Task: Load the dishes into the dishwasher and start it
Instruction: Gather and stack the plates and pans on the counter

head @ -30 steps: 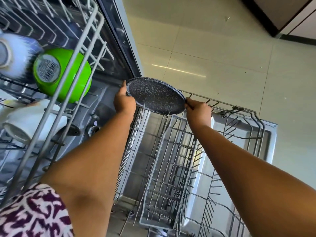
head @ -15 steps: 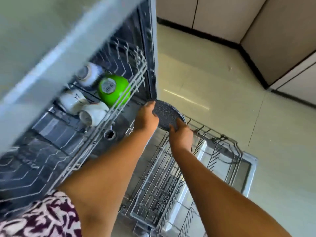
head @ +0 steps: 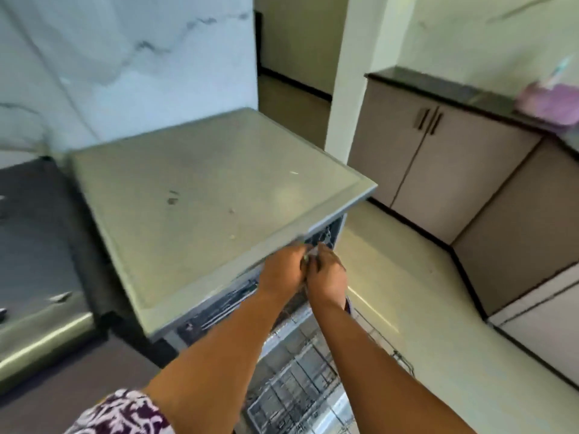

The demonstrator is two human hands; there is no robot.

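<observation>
Gone from sight since a second ago is the dark speckled plate both hands held over the lower rack (head: 300, 380); where it sits now cannot be told. Head view: the left hand (head: 283, 270) and right hand (head: 327, 274) meet, blurred, at the dishwasher (head: 219, 195) front edge, fingers curled, their grip unclear. Beige cabinets (head: 438, 164) line the floor beyond.

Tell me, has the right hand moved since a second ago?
Yes. The right hand has come in to meet the left hand, higher up near the dishwasher's top front edge instead of over the lower rack.
</observation>
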